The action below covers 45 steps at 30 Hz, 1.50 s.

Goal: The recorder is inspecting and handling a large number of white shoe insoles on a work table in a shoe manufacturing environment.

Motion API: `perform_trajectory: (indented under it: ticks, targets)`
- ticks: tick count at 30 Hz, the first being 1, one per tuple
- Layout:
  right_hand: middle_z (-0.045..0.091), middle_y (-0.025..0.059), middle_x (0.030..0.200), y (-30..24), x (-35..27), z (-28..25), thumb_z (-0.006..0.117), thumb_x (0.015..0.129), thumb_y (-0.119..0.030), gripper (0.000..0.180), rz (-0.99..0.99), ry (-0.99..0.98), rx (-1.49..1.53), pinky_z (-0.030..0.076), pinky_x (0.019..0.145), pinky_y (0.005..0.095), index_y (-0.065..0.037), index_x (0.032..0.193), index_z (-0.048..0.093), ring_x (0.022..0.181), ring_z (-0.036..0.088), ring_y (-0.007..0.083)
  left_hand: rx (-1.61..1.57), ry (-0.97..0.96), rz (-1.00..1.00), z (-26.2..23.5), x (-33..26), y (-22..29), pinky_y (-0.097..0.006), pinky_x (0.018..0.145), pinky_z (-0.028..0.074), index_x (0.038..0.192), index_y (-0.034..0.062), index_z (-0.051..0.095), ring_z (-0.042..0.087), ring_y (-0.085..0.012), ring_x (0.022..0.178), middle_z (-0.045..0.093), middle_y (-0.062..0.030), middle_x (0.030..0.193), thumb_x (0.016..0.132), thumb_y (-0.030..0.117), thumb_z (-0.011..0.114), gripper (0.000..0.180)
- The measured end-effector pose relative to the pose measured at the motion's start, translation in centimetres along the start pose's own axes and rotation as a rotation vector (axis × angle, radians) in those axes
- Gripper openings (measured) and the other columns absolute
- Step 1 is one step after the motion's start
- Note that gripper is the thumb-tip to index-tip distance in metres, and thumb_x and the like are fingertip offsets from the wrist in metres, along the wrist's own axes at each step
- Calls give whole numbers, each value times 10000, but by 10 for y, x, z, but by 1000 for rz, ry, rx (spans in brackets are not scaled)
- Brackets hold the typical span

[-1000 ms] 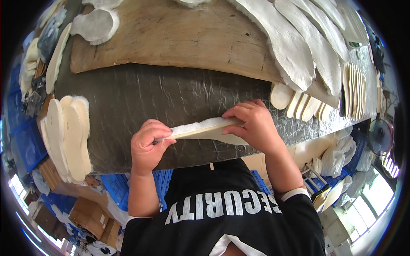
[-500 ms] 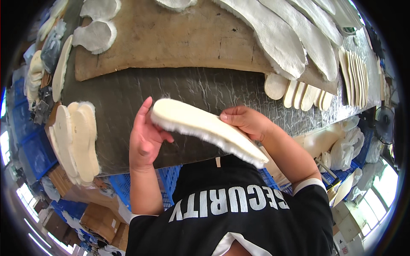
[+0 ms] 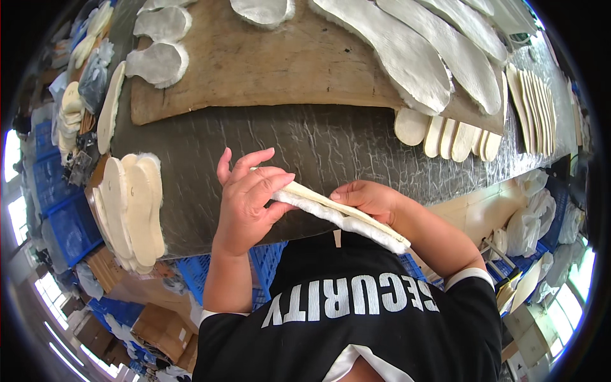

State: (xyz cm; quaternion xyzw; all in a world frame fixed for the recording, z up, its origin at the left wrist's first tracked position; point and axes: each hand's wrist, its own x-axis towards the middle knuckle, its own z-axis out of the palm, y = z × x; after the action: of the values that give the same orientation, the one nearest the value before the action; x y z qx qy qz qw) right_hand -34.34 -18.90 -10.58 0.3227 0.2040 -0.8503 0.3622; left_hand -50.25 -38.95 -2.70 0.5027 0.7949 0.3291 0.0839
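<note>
One fleece-lined insole [image 3: 345, 217], clamped in both your hands.
Your left hand [image 3: 249, 202] pinches its left end; your right hand [image 3: 374, 202] grips it further along, holding it up over the table's [image 3: 210, 149] near edge. More insoles [image 3: 135, 207] lie by the near-left corner. Yours should handle light and bendy, its fluffy side squashy and perhaps slippery; best take hold by the firmer-looking cream edge.

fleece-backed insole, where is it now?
Head view, just right of centre: the fleece-backed insole slants between the left hand and the right hand, over the dark table's near edge.
</note>
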Motion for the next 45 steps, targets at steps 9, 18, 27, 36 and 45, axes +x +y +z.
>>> perform_trajectory:
  ticks: [9,18,27,36,45]
  targets:
    - [689,58,802,-2,-4,-3,566,993,-248,289,23,-2,-65,535,504,246,19,1064,650,601,646,108,109,-2,38,10,9,21,-561,1118,167,1012,167,691,578,-221,1145,685,49,1000,655,279,805,391]
    - [664,18,733,-9,-9,2,545,997,-261,265,88,-28,-133,479,387,250,-30,1044,665,474,580,86,88,7,116,35,17,31,-601,1135,130,949,163,622,609,-182,1120,672,44,965,675,212,796,329]
    - [655,16,740,2,-10,-8,583,959,-194,228,50,-67,-166,423,377,238,-24,1074,681,472,547,74,41,55,177,44,19,30,-558,1137,195,847,145,627,650,-189,939,654,23,829,616,77,776,282]
    - [700,82,1006,-9,-39,-3,513,1006,-348,399,-392,109,-663,509,845,319,-10,1152,667,932,648,180,14,-65,182,40,12,38,-533,1133,243,832,123,673,634,-176,879,640,11,809,609,48,759,251]
    - [645,42,758,-14,-66,24,801,620,-186,245,-935,397,-1678,483,731,367,-109,803,659,777,650,271,29,-97,175,45,4,43,-540,1130,251,833,105,666,628,-177,879,630,2,809,633,67,751,220]
